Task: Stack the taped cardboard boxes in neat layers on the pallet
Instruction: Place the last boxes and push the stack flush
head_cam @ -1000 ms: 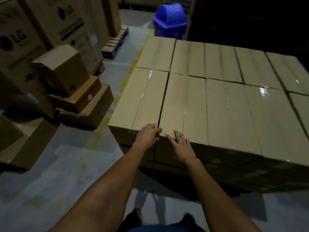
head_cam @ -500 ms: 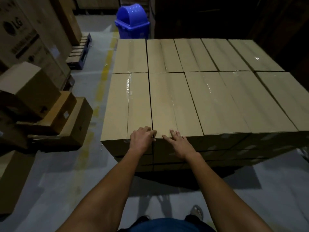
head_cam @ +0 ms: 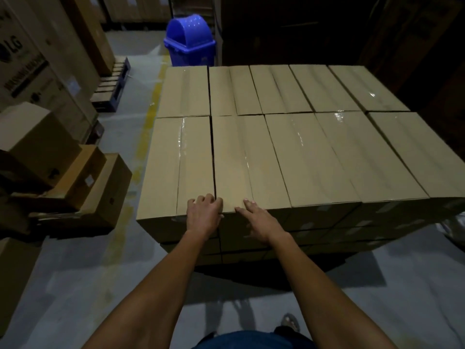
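At the bottom of the frame two bare forearms reach up toward the stack's near edge. The left hand [head_cam: 205, 212] curls its fingers over the near top edge at the seam between the leftmost box [head_cam: 176, 167] and the second box [head_cam: 241, 162], its grip narrow on that edge. The right hand [head_cam: 259, 220] lies flat, fingers straight, on the second box's near edge. The taped boxes fill the centre in two tight rows over lower layers; the pallet beneath is probably hidden in shadow. Loose cartons [head_cam: 75, 187] sit at left, a blue bin [head_cam: 190, 44] at upper centre
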